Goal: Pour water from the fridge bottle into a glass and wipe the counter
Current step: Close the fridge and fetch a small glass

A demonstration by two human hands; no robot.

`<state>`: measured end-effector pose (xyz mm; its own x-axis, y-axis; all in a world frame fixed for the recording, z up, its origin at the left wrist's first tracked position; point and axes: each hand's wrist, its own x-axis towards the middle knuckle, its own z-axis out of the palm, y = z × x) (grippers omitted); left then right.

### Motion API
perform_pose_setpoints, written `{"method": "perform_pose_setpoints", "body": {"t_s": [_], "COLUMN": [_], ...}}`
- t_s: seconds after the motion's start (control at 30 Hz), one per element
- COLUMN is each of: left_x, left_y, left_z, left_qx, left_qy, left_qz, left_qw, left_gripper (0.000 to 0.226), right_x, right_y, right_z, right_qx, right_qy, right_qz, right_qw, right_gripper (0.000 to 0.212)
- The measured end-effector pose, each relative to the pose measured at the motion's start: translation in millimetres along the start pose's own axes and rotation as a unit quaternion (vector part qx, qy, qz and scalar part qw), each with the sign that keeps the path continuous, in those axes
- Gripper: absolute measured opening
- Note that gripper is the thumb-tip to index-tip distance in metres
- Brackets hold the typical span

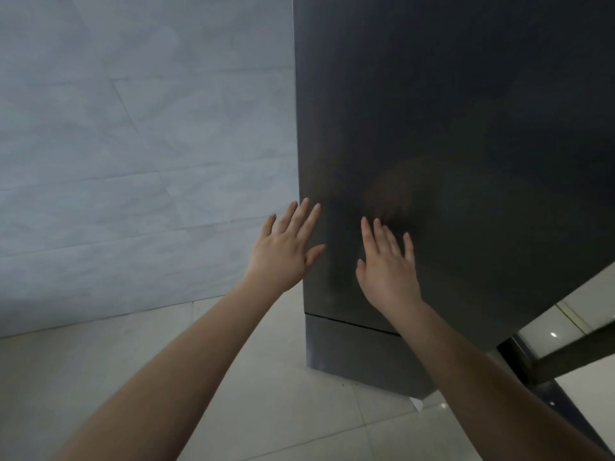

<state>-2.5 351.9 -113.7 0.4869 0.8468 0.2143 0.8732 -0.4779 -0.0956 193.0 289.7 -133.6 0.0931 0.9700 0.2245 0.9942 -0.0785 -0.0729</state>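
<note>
A tall dark grey fridge [449,128] fills the right half of the view, its door shut. My left hand [283,251] is raised with fingers spread, its fingertips at the fridge's left edge. My right hand [387,264] is held flat in front of the fridge door, fingers apart, and its faint reflection shows on the door. Both hands hold nothing. No bottle, glass or counter is in sight.
A pale grey tiled wall [133,144] stands to the left of the fridge. Glossy cream floor tiles [283,410] lie below. A dark frame with a glass panel [565,331] shows at the lower right.
</note>
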Motion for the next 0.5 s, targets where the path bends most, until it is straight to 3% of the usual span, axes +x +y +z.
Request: {"method": "perform_pose_setpoints", "body": {"t_s": [0.33, 0.5], "left_x": [20, 20], "left_y": [0, 4], "left_z": [14, 25], "left_qx": [-0.017, -0.004], "left_qy": [-0.031, -0.044], "left_qz": [0.055, 0.1], "left_qw": [0.998, 0.994], "left_gripper": [0.07, 0.058], "right_x": [4, -2], "right_y": [1, 2], "right_z": [7, 4], "right_qx": [-0.045, -0.039], "right_qy": [-0.045, -0.083], "right_qz": [0.025, 0.039], "right_qw": [0.998, 0.995], "right_gripper": [0.066, 0.062]}}
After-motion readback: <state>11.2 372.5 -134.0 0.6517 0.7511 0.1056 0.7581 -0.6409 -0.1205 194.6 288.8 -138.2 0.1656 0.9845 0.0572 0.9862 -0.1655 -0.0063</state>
